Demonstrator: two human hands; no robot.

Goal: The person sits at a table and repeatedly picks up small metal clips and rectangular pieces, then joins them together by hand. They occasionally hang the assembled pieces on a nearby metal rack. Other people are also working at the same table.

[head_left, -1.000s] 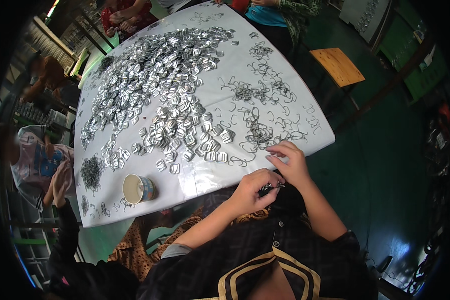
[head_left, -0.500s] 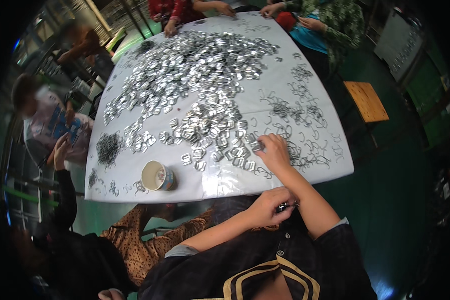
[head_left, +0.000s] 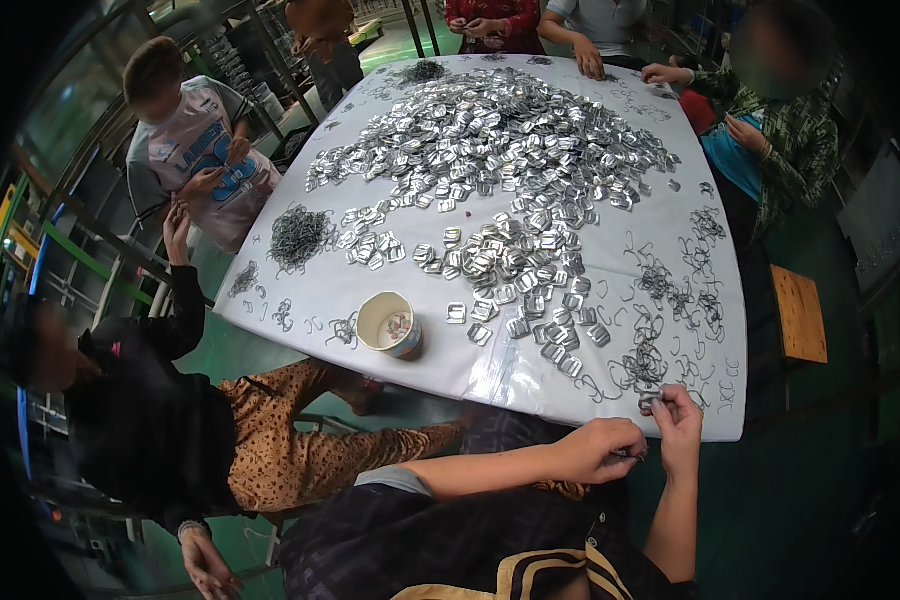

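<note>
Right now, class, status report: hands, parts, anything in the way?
Left hand pinching a small part. Right hand gripping a buckle at the table edge. Nothing between them.

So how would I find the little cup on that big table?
Start at the big white table covered in shiny metal buckles and wire hooks. Go to its near edge, left of the person's own hands, where a small round paper cup stands upright. It is the only cup there, cream inside with a patterned wall, while everything around it is flat grey metal.
</note>
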